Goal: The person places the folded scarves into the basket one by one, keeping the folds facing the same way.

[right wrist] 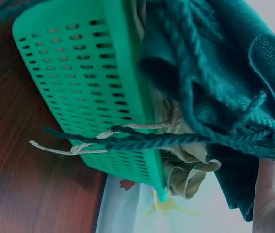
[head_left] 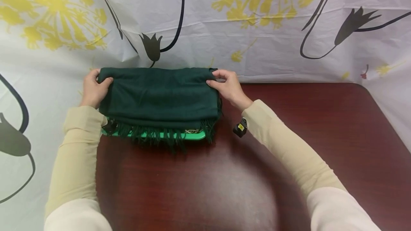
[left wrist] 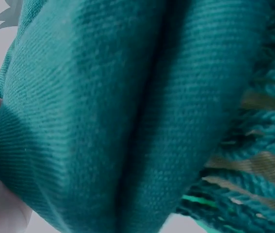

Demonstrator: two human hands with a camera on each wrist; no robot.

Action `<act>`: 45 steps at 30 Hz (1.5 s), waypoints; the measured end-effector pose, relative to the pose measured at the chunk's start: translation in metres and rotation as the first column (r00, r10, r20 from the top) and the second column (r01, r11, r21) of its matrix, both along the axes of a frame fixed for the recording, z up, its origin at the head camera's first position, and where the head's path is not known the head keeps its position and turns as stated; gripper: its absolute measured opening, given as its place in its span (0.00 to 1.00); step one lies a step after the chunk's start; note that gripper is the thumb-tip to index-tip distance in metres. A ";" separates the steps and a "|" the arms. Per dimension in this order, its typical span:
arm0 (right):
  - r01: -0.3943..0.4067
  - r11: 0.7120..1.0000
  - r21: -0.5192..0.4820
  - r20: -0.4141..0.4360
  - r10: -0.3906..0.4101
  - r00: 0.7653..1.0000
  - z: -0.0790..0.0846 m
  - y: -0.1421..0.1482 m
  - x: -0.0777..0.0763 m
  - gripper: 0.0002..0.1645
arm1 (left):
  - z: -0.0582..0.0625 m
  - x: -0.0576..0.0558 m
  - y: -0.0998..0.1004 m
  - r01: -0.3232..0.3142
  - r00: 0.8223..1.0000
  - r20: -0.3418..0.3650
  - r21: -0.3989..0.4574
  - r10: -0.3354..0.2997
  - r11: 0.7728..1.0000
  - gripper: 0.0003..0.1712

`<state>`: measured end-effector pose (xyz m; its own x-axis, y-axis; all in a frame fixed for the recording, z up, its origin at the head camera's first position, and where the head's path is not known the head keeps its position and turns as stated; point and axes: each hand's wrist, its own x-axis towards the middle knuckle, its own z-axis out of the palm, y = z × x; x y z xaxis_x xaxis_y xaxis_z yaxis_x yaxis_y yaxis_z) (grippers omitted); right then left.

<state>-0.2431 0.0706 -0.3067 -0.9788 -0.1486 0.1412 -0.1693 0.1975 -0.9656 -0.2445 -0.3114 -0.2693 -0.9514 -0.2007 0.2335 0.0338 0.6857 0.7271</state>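
Note:
A dark green fringed scarf [head_left: 160, 93], folded into a wide rectangle, spans the top of a green plastic basket [head_left: 192, 137]. My left hand [head_left: 94, 88] pinches its far left corner between thumb and fingers. At the far right corner, my right hand [head_left: 228, 85] pinches the cloth the same way. Twisted tassels hang over the basket's near rim. In the right wrist view, a beige fringed cloth [right wrist: 188, 177] lies in the basket beneath the scarf, with pale strands trailing over the perforated wall. Green folds fill most of the left wrist view.
The basket stands at the back left of a dark red wooden table [head_left: 179, 188]. A white curtain [head_left: 199, 31] with yellow and grey flowers hangs right behind it. More white fabric [head_left: 25, 174] lies along the left side. A small black camera [head_left: 240, 127] sits at the right wrist.

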 end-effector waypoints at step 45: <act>0.018 0.994 0.108 -0.024 -0.016 1.000 -0.033 -0.012 -0.015 0.14 | -0.023 -0.021 0.020 -0.130 0.972 0.178 -0.150 0.156 0.980 0.21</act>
